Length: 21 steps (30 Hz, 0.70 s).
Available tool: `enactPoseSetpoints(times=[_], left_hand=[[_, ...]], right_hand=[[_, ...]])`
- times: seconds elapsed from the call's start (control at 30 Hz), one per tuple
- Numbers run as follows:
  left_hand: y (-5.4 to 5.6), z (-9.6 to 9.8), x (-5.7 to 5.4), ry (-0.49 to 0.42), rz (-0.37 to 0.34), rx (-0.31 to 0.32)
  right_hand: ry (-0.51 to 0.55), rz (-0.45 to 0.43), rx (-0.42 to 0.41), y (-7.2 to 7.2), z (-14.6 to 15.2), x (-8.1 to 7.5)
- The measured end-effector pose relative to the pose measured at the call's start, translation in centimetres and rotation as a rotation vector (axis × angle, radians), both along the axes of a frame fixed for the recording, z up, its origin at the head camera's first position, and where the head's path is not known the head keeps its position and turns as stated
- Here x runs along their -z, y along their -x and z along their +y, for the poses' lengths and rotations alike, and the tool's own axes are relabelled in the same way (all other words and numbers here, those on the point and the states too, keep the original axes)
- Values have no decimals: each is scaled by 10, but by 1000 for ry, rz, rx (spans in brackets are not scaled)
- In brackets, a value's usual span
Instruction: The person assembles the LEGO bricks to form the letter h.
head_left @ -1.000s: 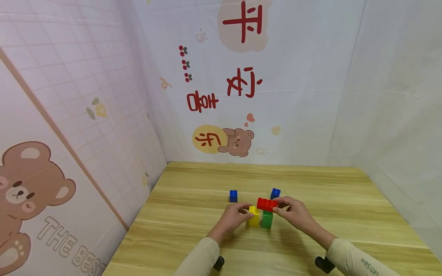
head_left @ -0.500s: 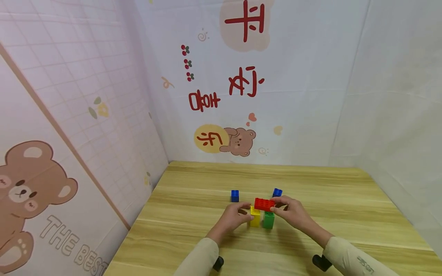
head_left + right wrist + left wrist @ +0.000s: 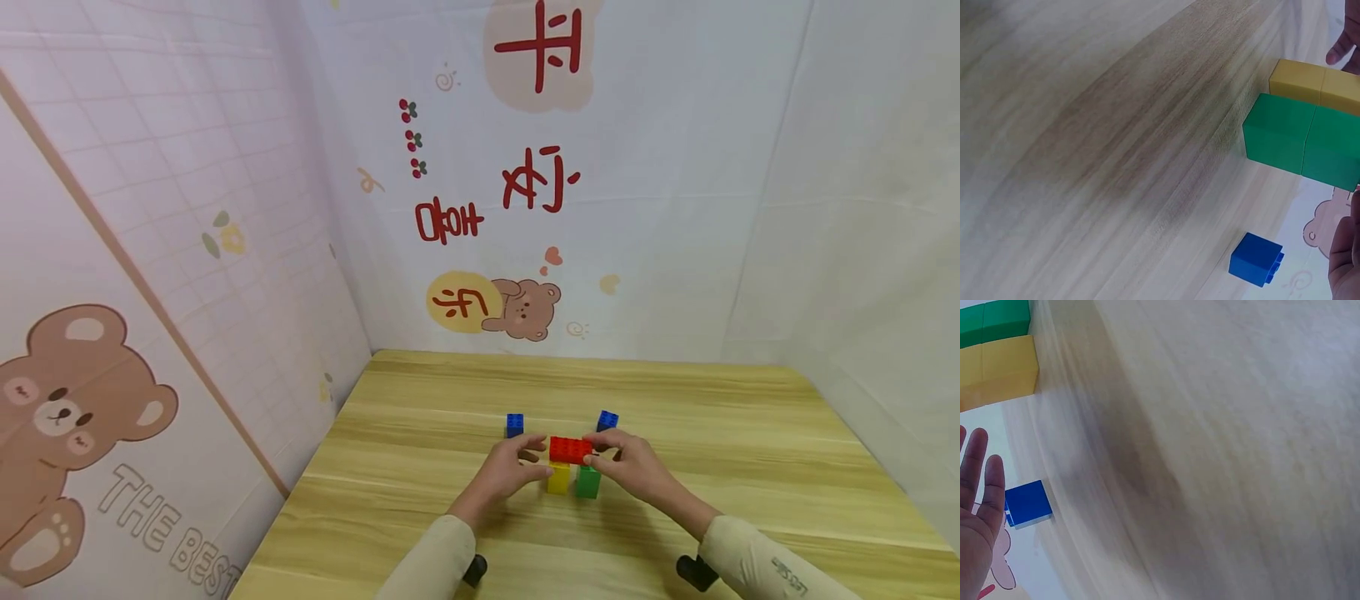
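A red building brick with studs on top lies across a yellow brick stack and a green brick stack, spanning the gap between them. Its right end is pinched between the thumb and fingers of my right hand. To the left of the yellow stack is my left hand, its thumb tip close to the yellow; whether it touches I cannot tell. Straight fingers of the left hand show in the left wrist view. Seams in the green stack mark two joined bricks in the right wrist view.
Behind the hands, a blue brick stands on the left and a second blue brick on the right, partly hidden. The wooden table ends at white printed cloth walls.
My right hand has brought the red brick left and down, from above the green stack to across both stacks. The left hand has stayed beside the yellow stack.
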<state>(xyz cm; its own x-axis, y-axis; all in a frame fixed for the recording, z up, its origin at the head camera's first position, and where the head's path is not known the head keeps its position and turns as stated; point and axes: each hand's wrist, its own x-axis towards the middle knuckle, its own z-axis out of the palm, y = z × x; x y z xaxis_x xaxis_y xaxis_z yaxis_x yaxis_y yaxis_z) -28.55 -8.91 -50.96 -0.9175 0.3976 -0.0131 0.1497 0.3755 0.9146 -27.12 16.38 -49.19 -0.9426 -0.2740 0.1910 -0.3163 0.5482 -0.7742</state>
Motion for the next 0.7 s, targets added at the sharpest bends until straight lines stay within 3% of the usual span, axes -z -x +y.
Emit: enactPoseSetpoints(times=[0.33,0.7], left_hand=[[1,8,-4,16,3,1],[5,11,-5,16,51,42]], right_hand=[[-26,19,-24,0,2,6],[-49,27,-38,2,4,9]])
